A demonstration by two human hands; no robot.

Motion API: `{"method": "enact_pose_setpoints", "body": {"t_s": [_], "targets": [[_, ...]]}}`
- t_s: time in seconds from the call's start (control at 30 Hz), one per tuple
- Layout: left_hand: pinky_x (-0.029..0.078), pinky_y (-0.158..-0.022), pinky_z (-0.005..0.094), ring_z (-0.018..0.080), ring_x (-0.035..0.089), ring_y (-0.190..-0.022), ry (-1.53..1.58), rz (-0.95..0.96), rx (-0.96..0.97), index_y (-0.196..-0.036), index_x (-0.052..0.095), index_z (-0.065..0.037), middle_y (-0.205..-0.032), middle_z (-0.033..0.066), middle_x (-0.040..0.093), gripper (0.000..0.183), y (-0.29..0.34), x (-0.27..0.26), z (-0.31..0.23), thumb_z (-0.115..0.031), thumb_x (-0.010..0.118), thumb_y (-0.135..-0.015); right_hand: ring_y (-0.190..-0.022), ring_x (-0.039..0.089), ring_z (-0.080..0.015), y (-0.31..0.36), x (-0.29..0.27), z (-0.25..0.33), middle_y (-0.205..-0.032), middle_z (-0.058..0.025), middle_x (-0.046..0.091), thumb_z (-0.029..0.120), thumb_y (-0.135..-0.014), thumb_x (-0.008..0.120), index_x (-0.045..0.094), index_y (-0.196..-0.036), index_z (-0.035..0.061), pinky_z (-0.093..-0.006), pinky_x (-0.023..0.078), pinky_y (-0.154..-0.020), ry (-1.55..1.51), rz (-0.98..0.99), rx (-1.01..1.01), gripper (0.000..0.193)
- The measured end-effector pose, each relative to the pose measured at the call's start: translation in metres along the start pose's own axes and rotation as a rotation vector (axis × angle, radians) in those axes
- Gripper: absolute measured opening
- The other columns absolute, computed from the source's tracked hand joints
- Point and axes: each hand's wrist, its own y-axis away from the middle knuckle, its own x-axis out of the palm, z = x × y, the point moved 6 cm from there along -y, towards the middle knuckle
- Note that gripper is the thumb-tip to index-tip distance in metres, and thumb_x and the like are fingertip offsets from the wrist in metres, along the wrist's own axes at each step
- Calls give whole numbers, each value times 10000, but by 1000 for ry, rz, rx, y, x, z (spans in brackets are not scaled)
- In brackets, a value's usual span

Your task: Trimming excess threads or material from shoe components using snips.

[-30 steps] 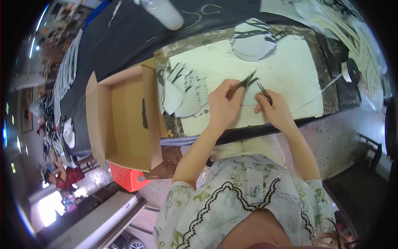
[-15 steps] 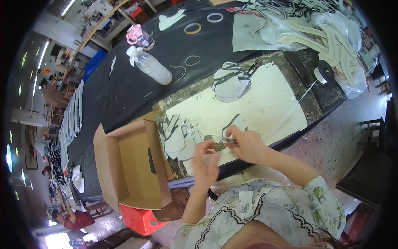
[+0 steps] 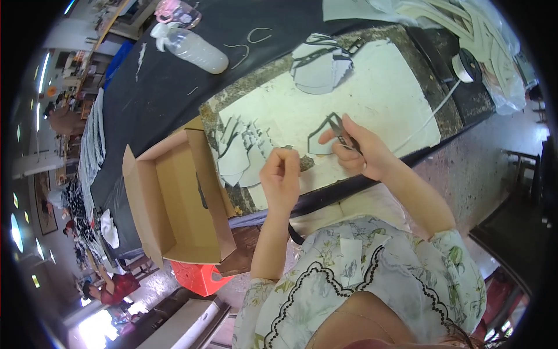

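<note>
My right hand (image 3: 367, 145) grips a small dark pointed tool (image 3: 350, 139), like tweezers or snips; I cannot tell which. Its tip meets the black edging of a pale cut piece (image 3: 318, 141) lying on the white work sheet (image 3: 383, 93). To the left, my left hand (image 3: 281, 177) is closed in a pinch near the sheet's front edge; whatever it pinches is hidden. Beside it lie several overlapping pale pieces with black edging (image 3: 237, 157). Farther off sits a stack of similar pieces (image 3: 317, 67).
An open cardboard box (image 3: 186, 198) stands at the left above a red stool (image 3: 197, 278). A roll of narrow white tape (image 3: 465, 65) trails a strip across the right side. Toward the back left are a bottle (image 3: 192, 49) and a pink-topped jar (image 3: 174, 13).
My right hand has moved onto the single pale piece, and its dark tool now shows clearly. My left hand's fingers, apart before, have closed. The whole view has shifted.
</note>
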Motion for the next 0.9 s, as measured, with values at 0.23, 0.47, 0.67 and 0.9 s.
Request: {"method": "enact_pose_setpoints", "body": {"t_s": [0.23, 0.47, 0.67, 0.9], "targets": [[416, -619, 221, 56, 484, -654, -314, 210, 100, -880, 630, -15, -774, -13, 587, 40, -1, 41, -22, -27, 658, -905, -442, 197, -31, -13, 9, -7, -581, 81, 336, 507, -1067, 226, 553, -1199, 49, -220, 156, -396, 241, -30, 3, 578], [462, -705, 270, 154, 567, -765, -322, 128, 146, -919, 641, -10, -849, 58, 626, 63, 7, 20, -7, -27, 682, -874, -537, 434, -62, 11, 2, 16, -616, 24, 511, 168, -881, 653, 641, -835, 14, -253, 351, -487, 897, -81, -306, 162], [443, -982, 454, 347, 555, -1134, -888, 281, 612, -1164, 634, -26, -1200, 172, 603, 387, 29, 50, -2, -154, 724, -810, -615, 468, -48, 12, -39, 38, -669, 21, 557, 140, -873, 643, 636, -835, 4, -243, 406, -558, 906, -271, -373, 141], [416, -1000, 463, 327, 526, -1145, -1029, 310, 642, -1191, 602, 22, -1217, 156, 584, 463, 46, 69, 12, -244, 704, -826, -571, 508, -109, -7, -38, 45, -621, -60, 574, 147, -831, 620, 633, -771, -29, -282, 420, -547, 1202, -259, -346, 187]]}}
